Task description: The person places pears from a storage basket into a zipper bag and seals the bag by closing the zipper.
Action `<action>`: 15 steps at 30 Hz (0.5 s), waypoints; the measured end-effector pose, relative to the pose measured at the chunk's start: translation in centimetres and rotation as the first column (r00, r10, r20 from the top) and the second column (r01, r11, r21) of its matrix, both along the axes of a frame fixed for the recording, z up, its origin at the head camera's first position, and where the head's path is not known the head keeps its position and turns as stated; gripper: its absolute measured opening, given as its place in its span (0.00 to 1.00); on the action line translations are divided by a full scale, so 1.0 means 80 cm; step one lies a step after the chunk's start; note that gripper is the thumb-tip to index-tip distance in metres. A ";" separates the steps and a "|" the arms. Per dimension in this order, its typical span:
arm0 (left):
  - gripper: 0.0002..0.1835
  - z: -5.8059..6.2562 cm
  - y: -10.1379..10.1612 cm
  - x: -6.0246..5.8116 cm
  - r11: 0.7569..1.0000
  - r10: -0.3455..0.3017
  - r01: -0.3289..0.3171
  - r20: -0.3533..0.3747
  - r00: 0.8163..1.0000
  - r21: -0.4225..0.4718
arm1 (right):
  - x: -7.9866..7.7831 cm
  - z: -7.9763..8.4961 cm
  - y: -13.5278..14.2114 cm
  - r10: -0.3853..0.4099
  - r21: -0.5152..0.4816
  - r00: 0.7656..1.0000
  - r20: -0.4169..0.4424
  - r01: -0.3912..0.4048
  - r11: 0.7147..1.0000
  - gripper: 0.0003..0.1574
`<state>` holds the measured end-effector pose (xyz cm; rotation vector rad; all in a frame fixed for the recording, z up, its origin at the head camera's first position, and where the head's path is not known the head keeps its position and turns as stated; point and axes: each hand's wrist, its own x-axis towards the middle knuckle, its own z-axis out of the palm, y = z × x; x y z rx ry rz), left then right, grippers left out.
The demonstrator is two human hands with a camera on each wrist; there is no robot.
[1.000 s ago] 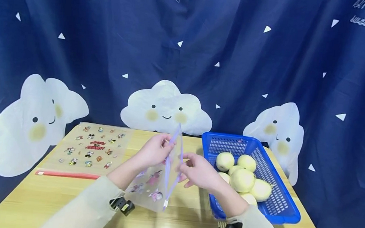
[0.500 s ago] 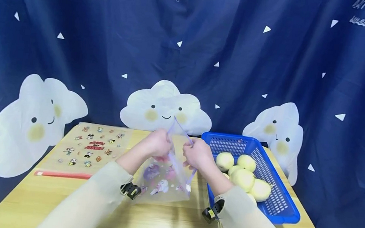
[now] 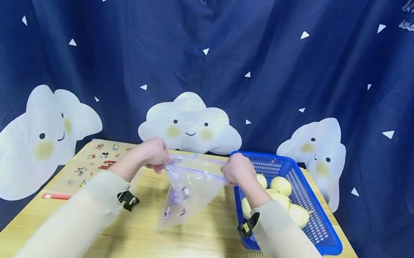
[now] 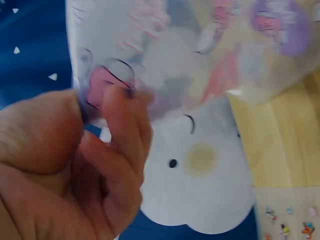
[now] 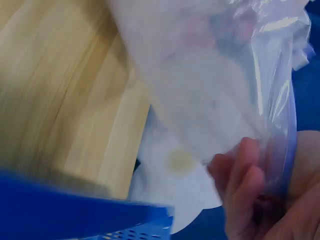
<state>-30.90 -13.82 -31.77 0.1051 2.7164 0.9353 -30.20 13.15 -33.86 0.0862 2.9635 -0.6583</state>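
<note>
A clear zipper bag (image 3: pixel 193 195) with purple and pink cartoon prints hangs above the middle of the table, its purple zip edge stretched between both hands. My left hand (image 3: pixel 154 153) pinches the left end of that edge; in the left wrist view the thumb and fingers (image 4: pixel 122 115) close on the plastic. The right end is pinched by my right hand (image 3: pixel 239 169), whose fingers (image 5: pixel 245 170) curl on the bag in the right wrist view. A small white slider (image 3: pixel 205 174) sits about midway along the near zip edge. No fruit shows inside the bag.
To the right stands a blue plastic basket (image 3: pixel 323 225) holding several pale yellow-green pears (image 3: pixel 298 215). A second bag (image 3: pixel 69 175) with cartoon prints and a red zip lies flat at the table's left. Behind the wooden table (image 3: pixel 134 239) hangs a dark blue curtain (image 3: pixel 217 33).
Both hands have moved apart, the left leftward and the right slightly rightward and up. The bag's zip edge has gone from a steep slant to stretched nearly level between them.
</note>
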 end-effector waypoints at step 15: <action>0.19 -0.017 -0.034 0.011 0.925 -0.004 0.003 0.003 1.000 0.380 | -0.004 0.006 0.029 0.158 -0.376 0.985 0.071 -0.120 0.919 0.17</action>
